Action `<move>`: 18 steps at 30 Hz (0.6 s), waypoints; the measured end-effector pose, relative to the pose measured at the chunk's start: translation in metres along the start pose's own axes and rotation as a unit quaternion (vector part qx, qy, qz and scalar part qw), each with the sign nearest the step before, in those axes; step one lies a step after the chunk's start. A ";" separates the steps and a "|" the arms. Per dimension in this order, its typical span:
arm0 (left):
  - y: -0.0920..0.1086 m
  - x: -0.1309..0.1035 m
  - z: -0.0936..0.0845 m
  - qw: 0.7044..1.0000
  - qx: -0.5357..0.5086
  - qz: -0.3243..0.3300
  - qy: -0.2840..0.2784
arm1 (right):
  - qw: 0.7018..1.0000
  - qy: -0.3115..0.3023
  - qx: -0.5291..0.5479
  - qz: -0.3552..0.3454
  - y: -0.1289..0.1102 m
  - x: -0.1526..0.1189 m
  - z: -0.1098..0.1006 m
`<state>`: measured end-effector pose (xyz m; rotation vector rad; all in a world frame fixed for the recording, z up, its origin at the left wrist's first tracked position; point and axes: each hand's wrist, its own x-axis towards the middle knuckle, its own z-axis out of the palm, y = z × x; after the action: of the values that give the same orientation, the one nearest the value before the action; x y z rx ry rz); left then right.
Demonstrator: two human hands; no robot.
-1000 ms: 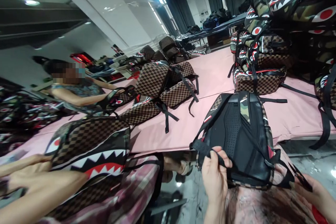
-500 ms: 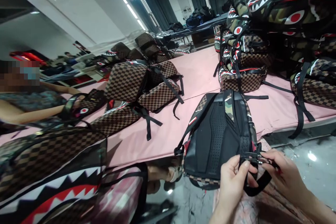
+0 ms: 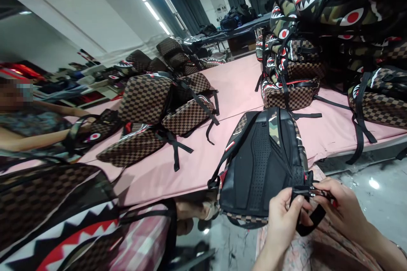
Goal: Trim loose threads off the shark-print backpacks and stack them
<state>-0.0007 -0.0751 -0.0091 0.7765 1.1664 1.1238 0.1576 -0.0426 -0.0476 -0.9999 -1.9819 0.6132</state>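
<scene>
Taking the backpack (image 3: 260, 165) in hand as the dial, a shark-mouthed bag (image 3: 73, 233) fills the near corner at about half past eight, and a co-worker (image 3: 28, 120) at nine handles a dark bag (image 3: 103, 127). At ten, checkered bags (image 3: 144, 97) huddle on the pink table (image 3: 235, 74). Pink cloth shows between them and the backpack, and a broader strip runs off towards eleven. The backpack lies straps up, its lower end jutting past the table's near edge over the person's lap. At five o'clock the left hand (image 3: 286, 211) pinches its black strap (image 3: 313, 222); at four the right hand (image 3: 340, 203), fingers drawn close, grips a small dark fitting (image 3: 305, 192) (glinting, but too small to make out). A tall bag pile (image 3: 346, 17) crowds one o'clock, another checkered bag (image 3: 381, 108) sits at two, and floor (image 3: 378, 184) opens beyond the edge at three.
</scene>
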 end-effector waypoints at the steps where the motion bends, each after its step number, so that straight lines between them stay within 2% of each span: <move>1: 0.000 0.000 -0.001 1.000 -0.004 0.000 -0.002 | 1.000 -0.014 0.003 0.001 0.000 0.000 -0.001; 3: -0.001 0.001 -0.002 0.999 -0.030 -0.004 -0.010 | 0.999 -0.030 0.031 0.003 0.001 0.001 -0.002; 6: -0.003 0.002 -0.006 0.985 -0.159 -0.042 -0.061 | 0.988 0.013 0.131 0.075 0.001 0.003 -0.003; 8: -0.006 0.002 -0.006 0.945 -0.277 -0.105 -0.141 | 0.965 0.031 0.215 0.149 -0.001 0.007 -0.001; 9: -0.008 0.003 -0.005 0.918 -0.318 -0.143 -0.187 | 0.951 0.020 0.250 0.182 -0.002 0.010 0.001; 10: -0.010 0.003 -0.003 0.896 -0.338 -0.176 -0.227 | 0.937 0.000 0.279 0.209 -0.003 0.014 0.004; 11: -0.013 0.003 0.000 0.888 -0.338 -0.193 -0.244 | 0.924 -0.015 0.300 0.235 -0.005 0.017 0.006; 12: -0.015 0.004 0.002 0.897 -0.324 -0.190 -0.233 | 0.912 -0.020 0.315 0.261 -0.006 0.021 0.009; 13: -0.017 0.004 0.004 0.919 -0.299 -0.168 -0.196 | 0.901 -0.012 0.325 0.287 -0.007 0.024 0.011; 15: -0.021 0.004 0.004 0.968 -0.217 -0.095 -0.080 | 0.883 0.020 0.342 0.321 -0.008 0.028 0.014; 16: -0.022 0.004 0.003 0.984 -0.167 -0.061 -0.025 | 0.879 0.028 0.348 0.326 -0.009 0.029 0.015; 18: -0.023 0.003 -0.001 0.996 -0.076 -0.029 0.040 | 0.881 0.012 0.356 0.313 -0.008 0.030 0.016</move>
<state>0.0047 -0.0789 -0.0313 0.5823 1.1479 1.1884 0.1306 -0.0232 -0.0373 -1.1289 -1.1882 1.5351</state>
